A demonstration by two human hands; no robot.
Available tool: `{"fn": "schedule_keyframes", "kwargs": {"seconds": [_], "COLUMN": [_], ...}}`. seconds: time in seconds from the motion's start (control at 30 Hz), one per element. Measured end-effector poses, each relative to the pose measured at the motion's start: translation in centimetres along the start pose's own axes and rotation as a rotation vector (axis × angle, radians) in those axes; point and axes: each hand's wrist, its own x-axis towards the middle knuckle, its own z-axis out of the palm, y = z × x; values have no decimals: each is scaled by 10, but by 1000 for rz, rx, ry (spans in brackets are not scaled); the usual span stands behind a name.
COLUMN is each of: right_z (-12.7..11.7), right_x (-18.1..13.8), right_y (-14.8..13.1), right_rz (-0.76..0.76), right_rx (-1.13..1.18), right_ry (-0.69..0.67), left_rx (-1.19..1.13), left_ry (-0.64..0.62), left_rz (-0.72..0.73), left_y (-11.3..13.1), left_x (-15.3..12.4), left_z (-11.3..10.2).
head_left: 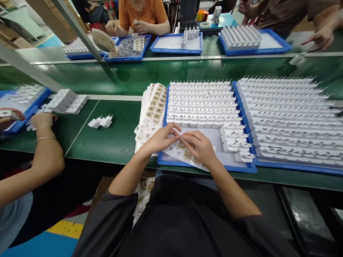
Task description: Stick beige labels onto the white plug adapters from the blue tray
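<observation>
My left hand [164,138] and my right hand [198,144] meet at the fingertips over the front of a blue tray [207,131]. Both are closed in a pinch; a small pale bit shows between them, too small to name. Under my right hand lies a sticker sheet [188,156] with tan labels and several blank spots, slanted across the tray's front rim. Behind my fingers, white plug adapters [200,103] stand in rows, pins up. More plug adapters [234,141] fill the tray's right side.
A pile of sticker sheets [154,107] lies left of the tray. A second blue tray full of adapters [292,125] adjoins at right. Two loose adapters [101,122] lie on the green bench [120,139]. A neighbour's arm [44,150] is at left; co-workers sit opposite.
</observation>
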Motion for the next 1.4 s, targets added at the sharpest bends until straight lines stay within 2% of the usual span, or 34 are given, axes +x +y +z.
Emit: {"fn": "schedule_keyframes", "kwargs": {"seconds": [0.17,0.27,0.4,0.5,0.57,0.67,0.83,0.9,0.97,1.03,1.13,1.23,1.4], "right_z": [3,0,-15,-33,-44,-58,-82,-92,-100,-107,-113,-112,-104], "right_x": [0,2,-1,-18,-35,-62,-88,-92,-95,-98,-102,-105,-105], "right_y": [3,1,-8,-15,-19,-26,-38,-42,-43,-42,-38,-32,-25], "right_rz": [-94,-103,-84,26,106,191,241,252,265,279,304,337,357], "right_rx": [-174,-172,-7,151,228,319,385,380,367,349,334,341,346], "right_ry": [6,-1,73,147,142,117,174,208,231,256,294,311,336], "left_rx": [16,78,227,437,569,644,726,825,908,937,867,784,687], "left_ry": [21,35,108,228,291,263,-73,-101,-104,-121,-128,-174,-240], "left_rz": [-11,-16,1,29,85,251,762,934,1011,1020,961,804,467], "left_y": [4,5,-3,-13,-16,-8,36,52,60,60,52,51,65], "left_x": [0,4,11,14,16,26,61,73,82,87,86,78,65], "left_z": [-1,1,10,21,30,45,90,112,131,144,154,152,142]}}
